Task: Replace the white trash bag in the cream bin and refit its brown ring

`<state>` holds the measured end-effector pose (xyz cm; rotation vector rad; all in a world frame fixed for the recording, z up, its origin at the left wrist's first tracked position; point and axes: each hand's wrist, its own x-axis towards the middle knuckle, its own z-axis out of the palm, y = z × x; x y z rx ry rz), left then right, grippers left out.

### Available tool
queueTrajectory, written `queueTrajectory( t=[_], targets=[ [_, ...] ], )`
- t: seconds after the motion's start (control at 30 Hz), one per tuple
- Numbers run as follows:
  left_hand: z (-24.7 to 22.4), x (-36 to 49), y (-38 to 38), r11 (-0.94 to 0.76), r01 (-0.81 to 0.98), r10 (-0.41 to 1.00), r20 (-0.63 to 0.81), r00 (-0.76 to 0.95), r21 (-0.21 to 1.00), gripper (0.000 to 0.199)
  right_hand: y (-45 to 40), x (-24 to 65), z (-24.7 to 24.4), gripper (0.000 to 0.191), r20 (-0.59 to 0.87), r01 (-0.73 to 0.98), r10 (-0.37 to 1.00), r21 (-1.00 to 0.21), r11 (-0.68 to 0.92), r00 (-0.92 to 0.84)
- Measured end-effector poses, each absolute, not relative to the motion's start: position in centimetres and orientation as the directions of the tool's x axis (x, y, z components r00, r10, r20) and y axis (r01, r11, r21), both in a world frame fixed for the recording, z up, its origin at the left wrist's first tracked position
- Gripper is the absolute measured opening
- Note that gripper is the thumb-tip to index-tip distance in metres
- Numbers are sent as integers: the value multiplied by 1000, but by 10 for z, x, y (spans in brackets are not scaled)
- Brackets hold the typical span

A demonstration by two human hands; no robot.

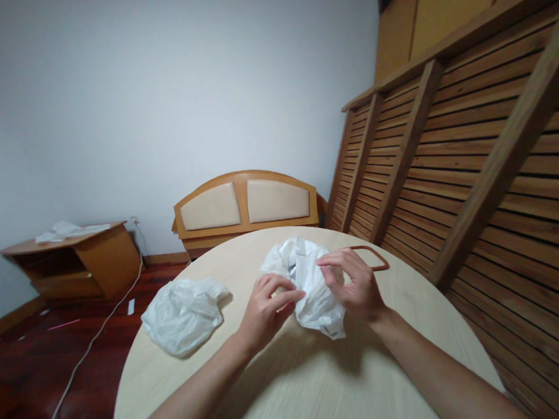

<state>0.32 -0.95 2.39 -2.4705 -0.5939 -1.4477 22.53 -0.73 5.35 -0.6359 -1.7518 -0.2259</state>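
A crumpled white plastic bag (310, 297) lies on the round pale wooden table between my hands. At its left side, my left hand (270, 304) pinches the plastic with thumb and index finger. My right hand (355, 281) has its fingers bent together on the bag's upper right part. Through a gap in the plastic a small dark and silvery patch (293, 270) shows; what it belongs to is hidden. Another crumpled white plastic bag (186, 315) rests on the table to the left, apart from both hands.
Behind my right hand, a reddish-brown rounded frame-like loop (380, 259) lies on the table (284, 390). Slatted wooden panels (449, 157) lean along the right. A headboard (245, 202) stands beyond the table. At left are a low cabinet (88, 270) and a cable (96, 340) across the floor.
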Motion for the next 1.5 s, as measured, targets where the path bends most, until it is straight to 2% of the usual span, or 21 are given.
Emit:
queueTrajectory(
  t=[0.17,0.27,0.47,0.73,0.93,1.17,1.5],
  targets=[
    [26,9,-18,-899,433,166,858,487,-71,17,2,230,54,8,907,551,421,-346,759,-11],
    [27,12,-22,-906,405,124,837,532,-123,19,1,227,54,7,892,529,452,-380,759,-7],
    [27,13,-27,-896,383,66,786,615,-224,26,-7,219,57,5,910,568,407,-295,768,-78],
    [32,13,-31,-878,361,41,703,710,-313,24,-13,218,61,8,870,705,465,-224,673,-167],
    [33,16,-32,-881,337,12,695,719,-333,21,-14,217,61,3,873,748,448,-165,643,-192],
    [31,13,-30,-878,333,13,680,733,-343,23,-10,217,59,7,858,744,469,-169,647,-212],
    [24,8,-17,-880,425,109,780,617,-213,23,-9,220,54,7,916,656,362,-167,736,-172]
  ],
)
